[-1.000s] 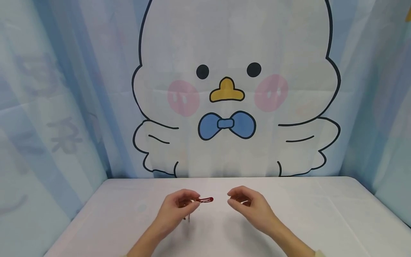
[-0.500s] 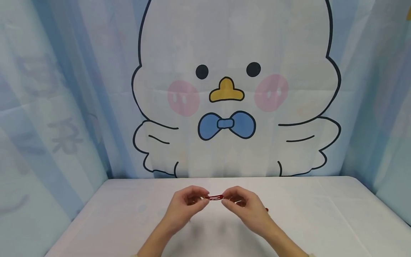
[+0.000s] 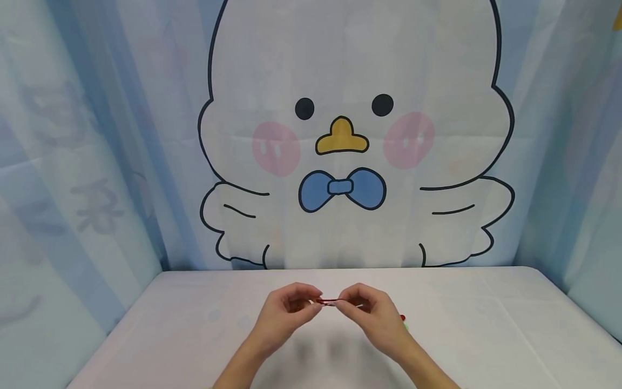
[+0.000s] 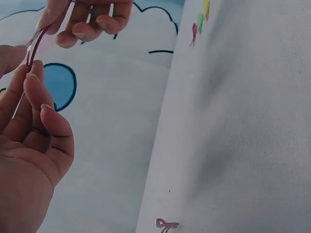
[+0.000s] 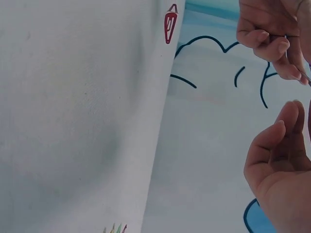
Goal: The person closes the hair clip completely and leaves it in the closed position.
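- From my screen I see the left hand (image 3: 286, 313) and the right hand (image 3: 370, 313) up over the white table (image 3: 486, 329), with soft shadows (image 3: 335, 348) under them.
- The red hair clip (image 3: 329, 302) is in the air between the two hands, about halfway from the table's left edge to its right edge. It lies almost flat, one end toward each hand.
- The left hand pinches one end of the red hair clip with its thumb and fingertips.
- The right hand pinches the other end the same way. Its spare fingers hang a bit bent, with small gaps between them.
- I see thin bars on the red hair clip with a gap between them, but it is so small that I can't tell if it is snapped open.
- In the right wrist view I see another red clip (image 5: 168, 25) lying on the table, close to the back edge, over on the left side.
- On the right side, also near the back edge, I see a small red clip (image 4: 194, 33), a green clip (image 4: 199, 23) and a yellow clip (image 4: 206, 9) just beside each other.
- Behind the table's back edge hangs a cloth with a big white bird (image 3: 355, 59) wearing a blue bow tie (image 3: 342, 187).
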`<state>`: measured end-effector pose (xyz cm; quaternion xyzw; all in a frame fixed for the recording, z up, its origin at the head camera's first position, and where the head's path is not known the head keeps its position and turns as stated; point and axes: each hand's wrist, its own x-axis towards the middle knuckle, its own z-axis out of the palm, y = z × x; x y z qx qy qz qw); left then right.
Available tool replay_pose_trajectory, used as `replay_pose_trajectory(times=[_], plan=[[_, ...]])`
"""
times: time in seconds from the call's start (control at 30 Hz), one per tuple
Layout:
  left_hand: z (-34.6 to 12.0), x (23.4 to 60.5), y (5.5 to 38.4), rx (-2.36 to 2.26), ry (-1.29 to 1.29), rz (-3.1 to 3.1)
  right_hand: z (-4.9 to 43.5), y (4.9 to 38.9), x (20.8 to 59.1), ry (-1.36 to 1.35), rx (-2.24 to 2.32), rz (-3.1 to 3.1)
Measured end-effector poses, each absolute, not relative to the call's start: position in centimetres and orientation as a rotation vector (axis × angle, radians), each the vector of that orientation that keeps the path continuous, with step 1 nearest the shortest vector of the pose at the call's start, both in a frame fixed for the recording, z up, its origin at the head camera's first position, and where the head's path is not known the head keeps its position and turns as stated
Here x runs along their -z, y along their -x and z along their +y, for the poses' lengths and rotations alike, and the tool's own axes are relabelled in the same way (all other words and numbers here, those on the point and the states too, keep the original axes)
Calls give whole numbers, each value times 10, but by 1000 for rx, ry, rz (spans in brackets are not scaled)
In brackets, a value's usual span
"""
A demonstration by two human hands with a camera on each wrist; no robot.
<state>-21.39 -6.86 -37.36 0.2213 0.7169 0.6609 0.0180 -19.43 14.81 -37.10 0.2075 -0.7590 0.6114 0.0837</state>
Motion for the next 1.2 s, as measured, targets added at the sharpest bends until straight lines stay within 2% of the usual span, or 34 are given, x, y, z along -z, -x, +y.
replay_pose_trajectory(times=[1.2], plan=[[-60, 379, 212, -2201, -573, 2081, 148, 193, 374, -530, -1956, -2292]])
